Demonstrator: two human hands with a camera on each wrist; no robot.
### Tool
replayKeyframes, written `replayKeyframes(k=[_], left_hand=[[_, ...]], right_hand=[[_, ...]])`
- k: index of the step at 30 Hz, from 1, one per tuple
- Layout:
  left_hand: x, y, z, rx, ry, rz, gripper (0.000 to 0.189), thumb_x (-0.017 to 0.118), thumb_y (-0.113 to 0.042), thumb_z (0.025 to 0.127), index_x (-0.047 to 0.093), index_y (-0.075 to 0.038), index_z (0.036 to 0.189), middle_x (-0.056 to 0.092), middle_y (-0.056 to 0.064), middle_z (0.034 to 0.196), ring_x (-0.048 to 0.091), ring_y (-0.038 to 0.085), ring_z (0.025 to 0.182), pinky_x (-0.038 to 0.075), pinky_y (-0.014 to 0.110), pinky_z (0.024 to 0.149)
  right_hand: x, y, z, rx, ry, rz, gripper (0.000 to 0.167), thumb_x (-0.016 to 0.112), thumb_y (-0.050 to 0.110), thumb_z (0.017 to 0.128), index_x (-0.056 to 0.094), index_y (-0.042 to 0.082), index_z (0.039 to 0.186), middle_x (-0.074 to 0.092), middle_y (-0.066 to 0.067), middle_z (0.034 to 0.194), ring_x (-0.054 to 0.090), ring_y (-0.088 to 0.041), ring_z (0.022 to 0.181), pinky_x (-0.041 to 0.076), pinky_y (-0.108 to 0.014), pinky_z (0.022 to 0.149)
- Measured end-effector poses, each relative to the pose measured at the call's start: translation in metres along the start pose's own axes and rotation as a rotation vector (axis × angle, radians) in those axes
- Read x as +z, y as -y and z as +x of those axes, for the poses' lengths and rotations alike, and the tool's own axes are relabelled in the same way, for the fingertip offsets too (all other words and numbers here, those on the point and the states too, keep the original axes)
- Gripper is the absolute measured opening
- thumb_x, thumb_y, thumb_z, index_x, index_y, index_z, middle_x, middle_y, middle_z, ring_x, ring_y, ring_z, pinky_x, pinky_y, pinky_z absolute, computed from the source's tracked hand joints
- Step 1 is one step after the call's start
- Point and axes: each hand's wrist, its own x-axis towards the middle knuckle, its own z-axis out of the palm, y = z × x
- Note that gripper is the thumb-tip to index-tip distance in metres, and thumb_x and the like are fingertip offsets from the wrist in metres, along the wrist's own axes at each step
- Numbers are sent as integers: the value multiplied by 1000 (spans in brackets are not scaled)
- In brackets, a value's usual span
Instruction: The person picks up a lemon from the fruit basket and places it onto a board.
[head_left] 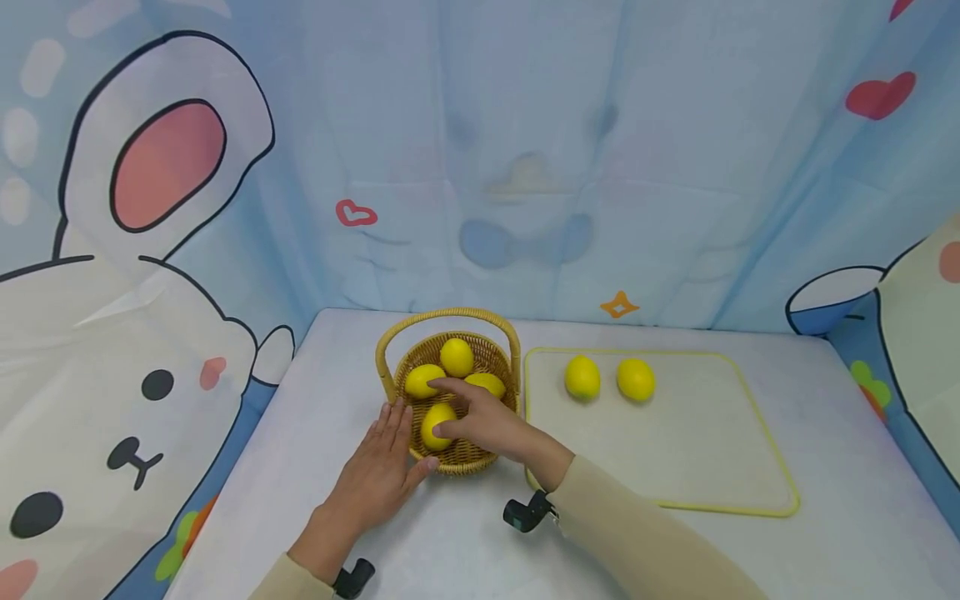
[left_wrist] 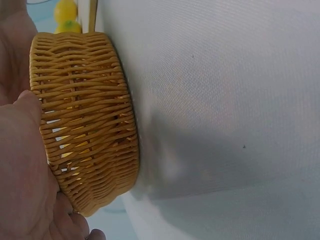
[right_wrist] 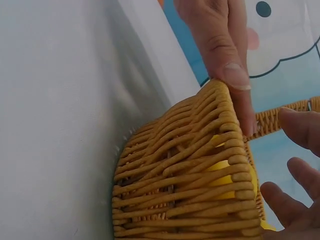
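A round wicker basket (head_left: 463, 465) with an arched handle stands on the table, several yellow lemons (head_left: 457, 357) inside it. My left hand (head_left: 378, 467) rests against its left side with straight fingers, the thumb (left_wrist: 31, 102) at the near rim. Over the basket opening reaches my right hand (head_left: 483, 417), its fingers spread apart and nothing gripped between them. Its thumb overlaps the nearest lemon (head_left: 435, 429) in the head view, and a forefinger passes over the left lemon (head_left: 423, 381). From the right wrist, those loosely bent fingers (right_wrist: 285, 205) show beside the rim.
A pale cutting board (head_left: 675, 450) with a yellow edge lies right of the basket. Near its far edge sit two lemons, a left one (head_left: 582, 378) and a right one (head_left: 636, 380). A printed blue curtain (head_left: 525, 108) hangs behind the white table (head_left: 315, 392).
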Motion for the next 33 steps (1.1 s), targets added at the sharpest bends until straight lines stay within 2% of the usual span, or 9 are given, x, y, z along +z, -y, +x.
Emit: replayKeyframes(k=[10,15,21,26,30,33], left_hand=[[2,1,0,7,-8,1,91,37,-65,109,17,1,167,10,19,177,5,34,165,20,51,132],[2,1,-1,10,-12,-12,91,37,-65,108,17,1,168,10,19,177,6,34,165,21,52,132],[2,2,0,11,-15,5,92,38,-65,108,16,1,168,9,19,177,6,34,165,21,51,132],[4,3,0,14,-23,18,91,40,-64,108,16,1,168,10,18,177,6,33,165,21,50,132],[4,2,0,13,-25,12,91,40,-64,108,17,1,167,10,19,177,7,33,165,21,50,132],[3,2,0,9,-21,7,91,39,-64,108,17,1,167,10,19,177,7,33,165,21,50,132]], right_hand=[[14,-10,24,46,23,30,73,81,18,93,48,9,158,50,-12,160,49,-35,147,42,-54,121],[20,-10,30,66,37,7,78,85,18,90,47,4,157,51,-15,159,49,-34,146,41,-52,122],[22,-6,31,93,52,-32,74,88,19,88,53,1,151,61,-14,146,59,-29,129,49,-49,113],[20,-4,29,116,98,-72,65,89,15,87,59,1,143,64,-12,138,62,-23,113,54,-44,102],[17,-2,28,107,135,-80,62,88,13,87,60,6,143,62,-10,142,60,-23,115,53,-44,104],[15,-3,28,83,177,-104,68,86,12,86,58,12,148,60,-6,146,59,-22,118,51,-45,107]])
